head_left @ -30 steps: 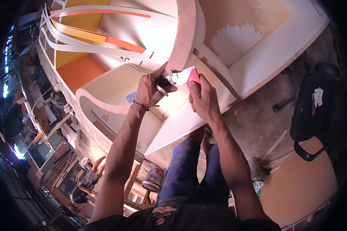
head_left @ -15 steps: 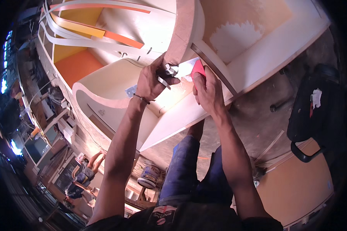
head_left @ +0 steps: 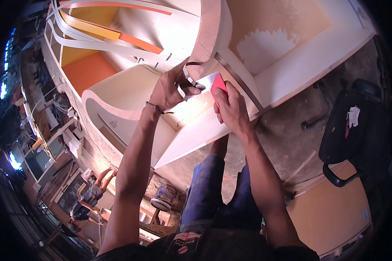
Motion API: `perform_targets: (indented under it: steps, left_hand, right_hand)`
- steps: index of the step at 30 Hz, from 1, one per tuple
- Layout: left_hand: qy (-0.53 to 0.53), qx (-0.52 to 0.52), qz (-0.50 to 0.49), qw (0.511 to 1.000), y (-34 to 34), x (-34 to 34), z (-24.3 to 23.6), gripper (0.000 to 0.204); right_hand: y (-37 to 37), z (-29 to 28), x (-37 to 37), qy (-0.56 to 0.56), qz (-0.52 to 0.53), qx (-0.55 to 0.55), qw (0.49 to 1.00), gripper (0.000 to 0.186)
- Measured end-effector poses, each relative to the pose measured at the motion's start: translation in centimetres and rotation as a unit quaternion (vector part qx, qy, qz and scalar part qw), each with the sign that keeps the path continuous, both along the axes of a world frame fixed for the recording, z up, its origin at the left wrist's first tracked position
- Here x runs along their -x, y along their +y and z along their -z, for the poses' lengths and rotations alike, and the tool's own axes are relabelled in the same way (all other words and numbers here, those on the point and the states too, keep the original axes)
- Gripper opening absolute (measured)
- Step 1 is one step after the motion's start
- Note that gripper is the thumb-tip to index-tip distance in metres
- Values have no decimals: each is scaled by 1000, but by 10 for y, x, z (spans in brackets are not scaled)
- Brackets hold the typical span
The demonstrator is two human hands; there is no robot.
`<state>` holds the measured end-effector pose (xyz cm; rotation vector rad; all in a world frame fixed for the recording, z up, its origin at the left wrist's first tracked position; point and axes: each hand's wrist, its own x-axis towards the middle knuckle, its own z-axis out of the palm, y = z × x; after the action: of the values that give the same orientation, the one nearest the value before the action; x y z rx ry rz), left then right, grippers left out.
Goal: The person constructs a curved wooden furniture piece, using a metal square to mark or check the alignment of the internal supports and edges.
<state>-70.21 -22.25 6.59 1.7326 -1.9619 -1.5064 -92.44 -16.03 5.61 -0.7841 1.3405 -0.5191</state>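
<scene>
In my right hand (head_left: 234, 104) is a scraper with a red handle (head_left: 219, 89) and a broad, shiny metal blade (head_left: 207, 81). The blade points left, close to the fingers of my left hand (head_left: 170, 89). These fingers are curled round a thin, pale, bent strip (head_left: 189, 76); glare and the fingers hide part of it. Just above them is a thin dark curved piece (head_left: 195, 64), against the pinkish curved edge (head_left: 207, 37) of a large white furniture piece. Both hands are over an open compartment of that piece, whose inner wall (head_left: 200, 106) is brightly lit.
Loose white and orange strips (head_left: 139, 41) arch over the orange and yellow compartments at upper left. At right are a black chair (head_left: 346, 126) and a tan board (head_left: 331, 209). A paint bucket (head_left: 163, 197) stands by my legs; another person (head_left: 89, 198) sits at lower left.
The scraper and my right hand have shifted slightly left and down. My left fingers have turned a little about the pale strip, and the dark curved piece above them now shows.
</scene>
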Motion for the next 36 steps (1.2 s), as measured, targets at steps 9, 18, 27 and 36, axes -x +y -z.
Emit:
perform_targets:
  steps: [9, 18, 27, 36]
  left_hand:
    - [52, 39, -15, 998, -11, 22, 2, 82]
    - [60, 27, -28, 997, -12, 13, 11, 70]
    - [45, 170, 20, 984, -27, 28, 17, 97]
    - [53, 73, -55, 994, -36, 38, 24, 45]
  right_hand:
    - [2, 13, -6, -26, 66, 17, 997, 29]
    - [-29, 22, -8, 76, -30, 95, 992, 30]
    - [-25, 3, 18, -10, 76, 22, 997, 29]
    - [-77, 10, 29, 84, -51, 89, 991, 33]
